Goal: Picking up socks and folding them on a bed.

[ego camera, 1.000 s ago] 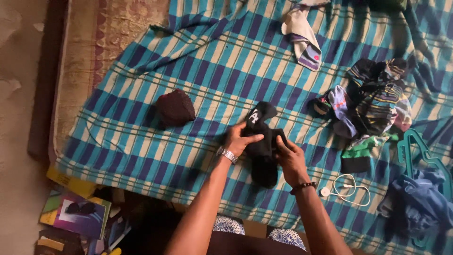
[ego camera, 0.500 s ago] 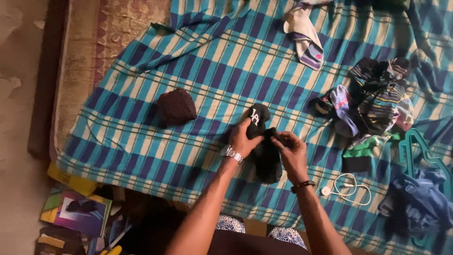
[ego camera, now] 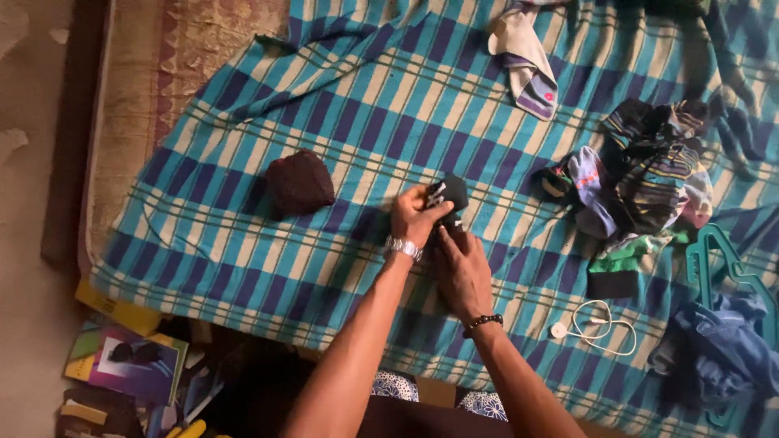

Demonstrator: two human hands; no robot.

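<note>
My left hand (ego camera: pixel 415 212), with a metal watch on its wrist, grips the top of a pair of black socks (ego camera: pixel 450 195) lying on the blue and teal checked bedsheet (ego camera: pixel 341 122). My right hand (ego camera: pixel 462 268), with a bead bracelet at the wrist, covers and presses the lower part of the same socks. A dark brown rolled sock bundle (ego camera: pixel 300 182) sits on the sheet to the left of my hands. The socks' lower half is hidden under my right hand.
A heap of striped and coloured socks (ego camera: pixel 641 186) lies to the right. A white and purple sock (ego camera: pixel 527 69) is at the top. A white cable (ego camera: pixel 600 324), teal hangers (ego camera: pixel 730 268) and blue cloth (ego camera: pixel 722 357) are at right. Books (ego camera: pixel 130 369) lie on the floor.
The black socks were stretched out long under both hands. They are now bunched shorter, with my hands drawn closer together over them.
</note>
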